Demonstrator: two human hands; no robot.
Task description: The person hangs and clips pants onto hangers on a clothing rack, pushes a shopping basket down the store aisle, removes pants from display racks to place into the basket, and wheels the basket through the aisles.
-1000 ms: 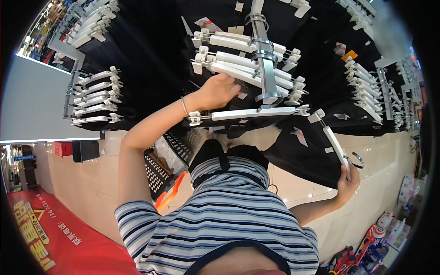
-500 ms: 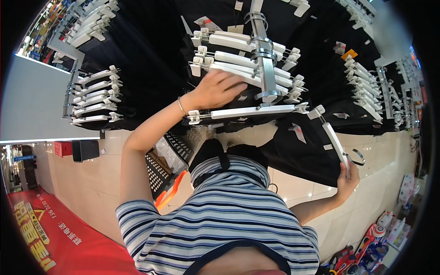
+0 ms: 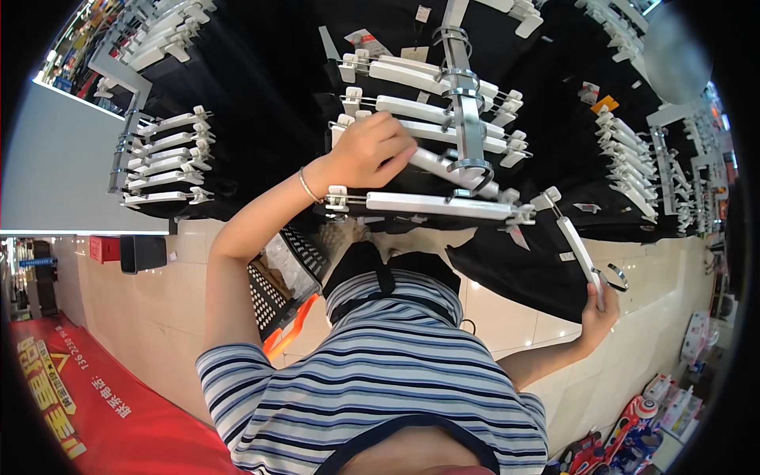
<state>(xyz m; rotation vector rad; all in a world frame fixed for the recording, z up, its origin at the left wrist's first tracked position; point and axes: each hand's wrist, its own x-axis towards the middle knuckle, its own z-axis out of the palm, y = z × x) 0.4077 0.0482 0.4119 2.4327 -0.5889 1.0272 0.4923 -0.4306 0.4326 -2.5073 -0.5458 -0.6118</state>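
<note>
Several white clip hangers with black garments hang from a metal rail (image 3: pixel 467 119) in front of me. My left hand (image 3: pixel 370 150) has its fingers bent round the left part of a white hanger (image 3: pixel 443 168), which slants down to the right and is slightly blurred. Nearer to me hangs another white hanger (image 3: pixel 439 205), roughly level, below that hand. At the right, my right hand (image 3: pixel 599 315) grips the end of a separate white hanger (image 3: pixel 578 249) beside its metal hook. A black garment (image 3: pixel 514 273) with tags is clipped to it.
More hangers hang on a left rack (image 3: pixel 170 162) and a right rack (image 3: pixel 625 166). A black basket (image 3: pixel 269 297) with an orange handle (image 3: pixel 291 328) stands at my left. Bins (image 3: pixel 142 253), a red banner (image 3: pixel 103 396) and boxed toys (image 3: pixel 633 419) are farther off.
My left hand has closed on a hanger, whose right end has swung down toward the front one. The rack appears slightly shifted in view. My right hand has barely moved.
</note>
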